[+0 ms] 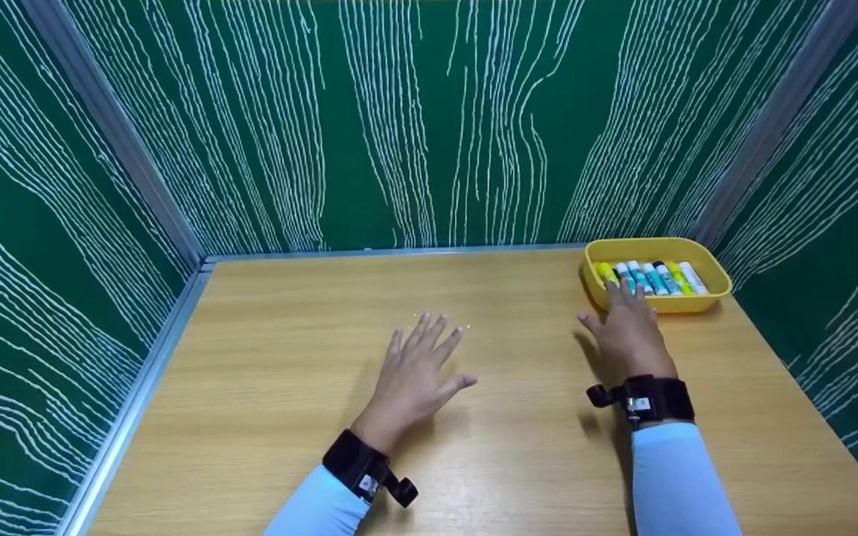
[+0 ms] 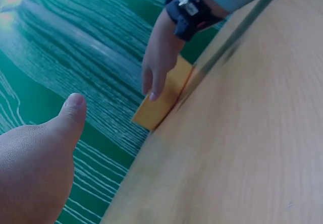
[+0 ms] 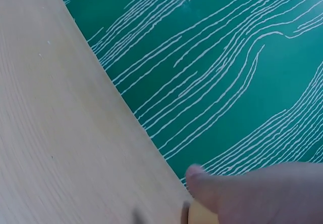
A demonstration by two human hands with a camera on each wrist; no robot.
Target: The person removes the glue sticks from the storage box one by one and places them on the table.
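Observation:
At the back right of the table stands a yellow tray (image 1: 686, 304) holding several glue sticks (image 1: 655, 279) with white, teal and yellow parts, lying side by side. My right hand (image 1: 628, 335) reaches over the tray's near left rim, fingers spread and overlapping the nearest glue sticks in the head view; nothing is gripped. In the left wrist view the right hand (image 2: 164, 57) hangs over the tray (image 2: 166, 95) with fingers pointing down. My left hand (image 1: 415, 376) hovers over the middle of the table, its fingers spread and holding nothing.
The wooden table (image 1: 287, 372) meets green walls (image 1: 377, 112) with white wavy lines at the back and sides. Small white specks lie on the tabletop beyond the left hand. Grey metal posts (image 1: 124, 141) mark the corners. Both wrists wear black camera bands (image 1: 656, 398).

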